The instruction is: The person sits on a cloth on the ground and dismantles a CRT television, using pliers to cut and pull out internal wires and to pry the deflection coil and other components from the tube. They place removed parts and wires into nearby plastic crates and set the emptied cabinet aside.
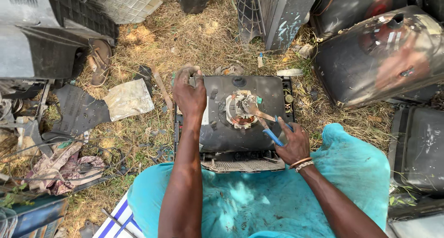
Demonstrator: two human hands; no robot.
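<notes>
1. At the far left, on the dry grass, lie a grey shell, a sandal, a dark grid panel and a dirty bag. Loose wires and rags sit near the left edge.
2. The left hand is closed on the top left corner of the old TV tube. It holds the tube down.
3. The tube lies on the ground, back side up, just past the person's knees. Its copper coil is in the middle of the back.
4. The right hand grips pliers with blue handles. The tips touch the coil.
5. This looks like the step of pulling the coil loose. The next move would seem to need a firm squeeze and a steady pull, while the left hand keeps the tube from sliding.
6. At the right, a big dark tube sits close to the top right corner, and another dark one is near the right edge. Room is tight there. The grass just left of the tube is more open.
</notes>
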